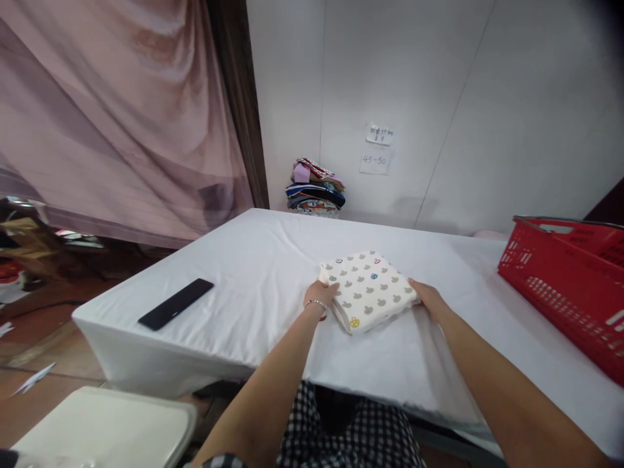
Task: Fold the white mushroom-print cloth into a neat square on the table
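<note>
A folded white cloth (368,286) with a grey print and a few coloured motifs lies on the white-covered table (238,286). Whether it is a garment or a plain piece of fabric I cannot tell. At its left edge my left hand (320,296), with a bracelet on the wrist, is closed with the thumb on top of the cloth. My right hand (426,298) grips the opposite edge, its fingertips partly hidden by the fold.
A red plastic basket (560,279) stands on the table's right side. Toward the left front lies a flat black object (176,303). Folded clothes (316,188) are stacked beyond the back edge by the wall. A white stool (102,422) is at lower left.
</note>
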